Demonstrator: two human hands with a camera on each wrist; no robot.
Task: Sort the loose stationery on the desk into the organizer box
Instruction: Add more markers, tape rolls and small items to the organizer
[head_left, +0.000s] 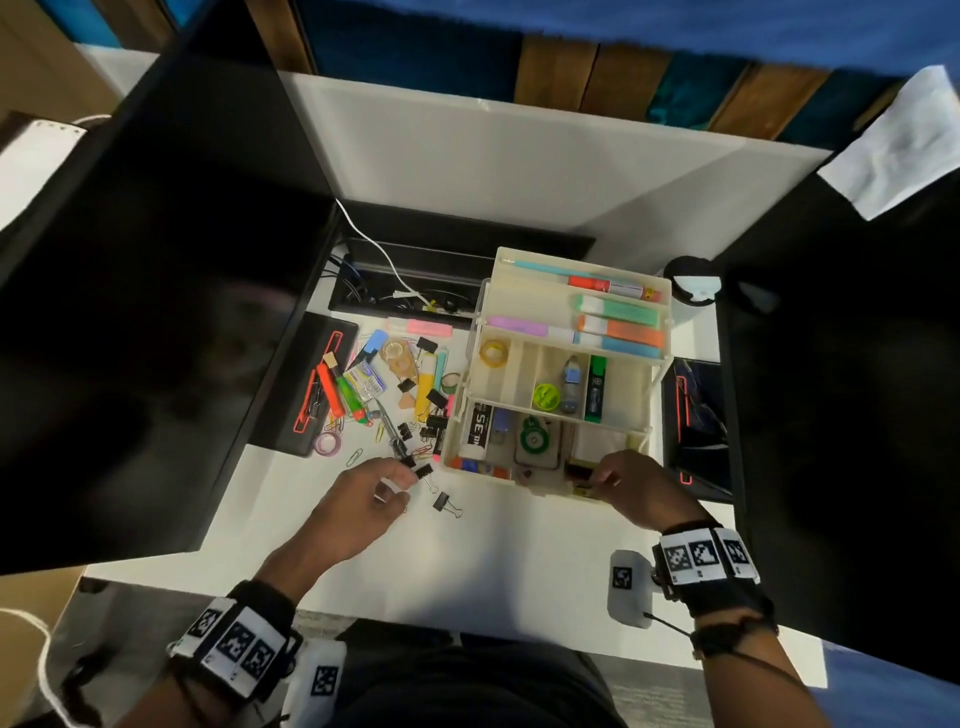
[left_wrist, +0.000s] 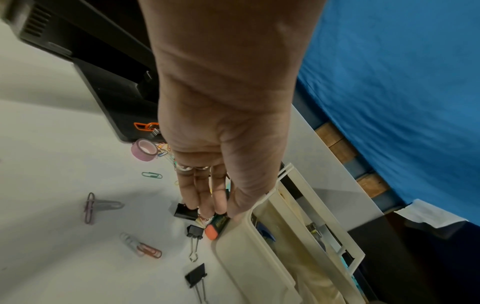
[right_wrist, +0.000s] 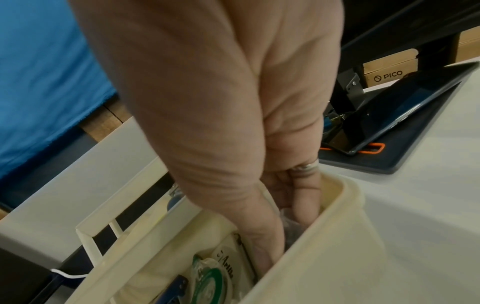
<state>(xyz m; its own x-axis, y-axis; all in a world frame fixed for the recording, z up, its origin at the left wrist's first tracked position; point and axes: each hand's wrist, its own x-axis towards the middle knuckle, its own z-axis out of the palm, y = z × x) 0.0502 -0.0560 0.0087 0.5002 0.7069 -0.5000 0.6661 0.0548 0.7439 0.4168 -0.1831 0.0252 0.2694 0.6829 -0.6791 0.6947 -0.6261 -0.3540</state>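
On a white tabletop (head_left: 498, 545), the left hand (head_left: 366, 499) pinches a black binder clip (head_left: 423, 472) beside the organizer box (head_left: 558, 488). The right hand (head_left: 636, 488) reaches into the box's front compartment, its grip hidden.

the organizer box (head_left: 558, 483) looks like smooth cream plastic. left of the box, black binder clips (left_wrist: 196, 275) with wire metal handles lie on the matt white surface (head_left: 498, 561).

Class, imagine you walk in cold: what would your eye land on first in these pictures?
First, the cream organizer box, its tiers fanned open with bright highlighters in the upper trays. Next, the colourful jumble of loose stationery on the white desk left of it. Then the hands: the left hand reaches among black binder clips, and the right hand dips into the box's bottom tier.
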